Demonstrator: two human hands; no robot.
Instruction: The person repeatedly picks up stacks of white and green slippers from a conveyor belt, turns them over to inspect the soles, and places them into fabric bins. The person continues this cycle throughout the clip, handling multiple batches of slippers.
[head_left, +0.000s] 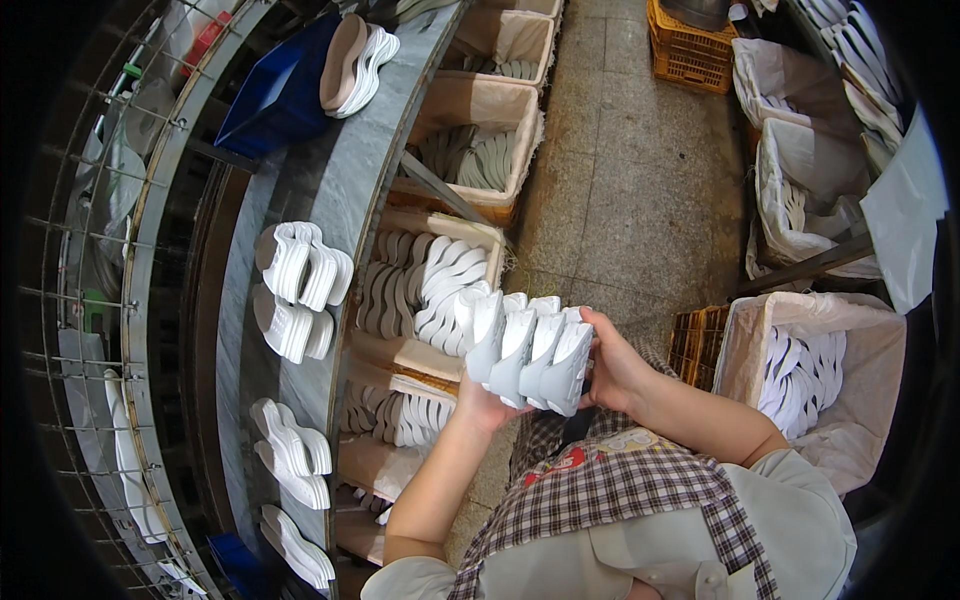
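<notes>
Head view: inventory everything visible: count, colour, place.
Held soles: several, white and grey, centre
Shelf: one, grey, left
Stacked soles: many, mostly white, on shelf
Bins: apparently two, blue, left
Lined boxes: several, pale, both sides
Boxed soles: many, white and grey, inside
Crates: several, orange, top and right
Mesh: one, grey, far left
Floor: one, grey, centre
Apron: one, brown checked, bottom
Left hand: one, bare, centre
Right hand: one, bare, centre

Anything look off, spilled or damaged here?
Nothing clearly spilled or damaged. The held soles sit close together. One mild oddity: in the lower-right lined crate, the white soles lie at mixed angles, unlike the tidier rows in the lined bin at centre left.
</notes>
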